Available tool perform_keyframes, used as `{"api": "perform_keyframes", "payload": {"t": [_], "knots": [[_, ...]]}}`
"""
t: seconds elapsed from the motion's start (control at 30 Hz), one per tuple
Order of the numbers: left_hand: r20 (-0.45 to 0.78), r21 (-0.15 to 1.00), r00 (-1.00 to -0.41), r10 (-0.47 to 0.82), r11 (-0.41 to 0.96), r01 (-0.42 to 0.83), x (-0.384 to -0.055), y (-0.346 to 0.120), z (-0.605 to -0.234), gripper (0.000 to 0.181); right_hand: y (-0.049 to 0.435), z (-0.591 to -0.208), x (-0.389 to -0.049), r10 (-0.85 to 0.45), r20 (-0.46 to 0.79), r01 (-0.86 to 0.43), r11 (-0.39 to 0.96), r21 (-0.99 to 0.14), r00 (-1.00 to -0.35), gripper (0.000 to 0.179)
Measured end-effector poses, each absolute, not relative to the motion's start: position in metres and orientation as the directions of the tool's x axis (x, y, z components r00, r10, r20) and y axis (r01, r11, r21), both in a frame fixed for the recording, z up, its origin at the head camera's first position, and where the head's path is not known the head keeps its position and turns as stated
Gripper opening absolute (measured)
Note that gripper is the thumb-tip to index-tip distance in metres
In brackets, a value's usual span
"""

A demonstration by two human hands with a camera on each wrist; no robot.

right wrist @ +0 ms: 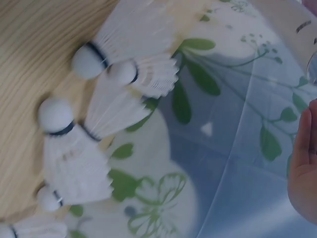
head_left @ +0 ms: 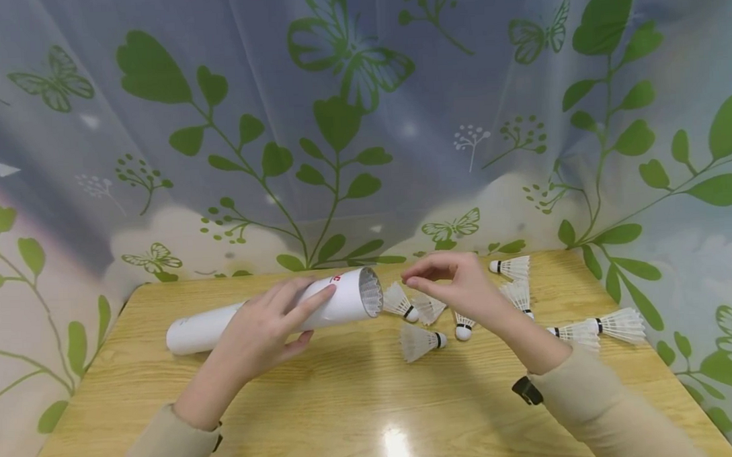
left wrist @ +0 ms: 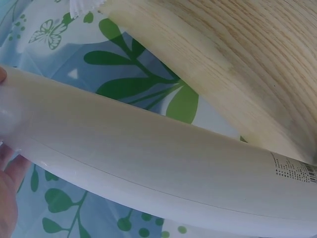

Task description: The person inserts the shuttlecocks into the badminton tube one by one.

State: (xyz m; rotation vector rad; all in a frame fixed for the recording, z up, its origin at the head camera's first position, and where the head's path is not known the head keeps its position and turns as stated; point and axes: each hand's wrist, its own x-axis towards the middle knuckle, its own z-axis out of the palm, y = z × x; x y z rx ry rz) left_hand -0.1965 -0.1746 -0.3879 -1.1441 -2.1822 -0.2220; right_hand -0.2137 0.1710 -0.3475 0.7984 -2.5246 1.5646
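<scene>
My left hand grips a long white shuttlecock tube with red print near its mouth. The tube slants over the table, its mouth facing right, and white feather skirts show inside that end. In the left wrist view the tube crosses the frame, with fingers at its left edge. Just right of the mouth is my right hand, its fingers and thumb loosely bent with nothing seen between them. Below it lie several white shuttlecocks, among them one with its cork pointing right and another with its feathers toward the tube.
More shuttlecocks lie to the right on the wooden table, including one at the back edge and one near the right edge. A curtain with leaves and butterflies hangs right behind the table.
</scene>
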Motion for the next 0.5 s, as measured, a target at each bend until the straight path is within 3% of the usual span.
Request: {"api": "perform_keyframes", "payload": {"t": [0.5], "knots": [[0.619, -0.161, -0.391, 0.681, 0.597, 0.786, -0.198, -0.175, -0.39, 0.089, 0.241, -0.371, -0.228, -0.217, 0.197, -0.285, 0.537, -0.794, -0.956, 0.02]]}}
